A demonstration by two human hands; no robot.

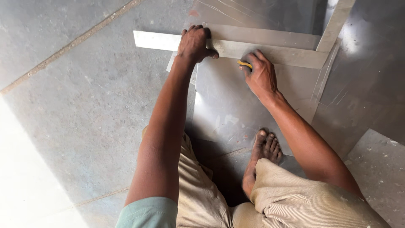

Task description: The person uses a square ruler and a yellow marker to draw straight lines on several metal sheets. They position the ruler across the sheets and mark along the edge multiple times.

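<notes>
My left hand [195,43] presses flat on a long metal straightedge [156,41] that lies across a grey metal sheet [228,105] on the floor. My right hand [260,74] is closed around a small yellow-handled tool [244,64], its tip against the lower edge of the straightedge. My bare foot [260,158] rests on the near part of the sheet.
A second metal strip [335,25] runs at an angle at the upper right, meeting the straightedge. More sheet metal [371,76] lies at the right and back. Grey concrete floor [76,109] spreads to the left, with bright sunlight at the lower left.
</notes>
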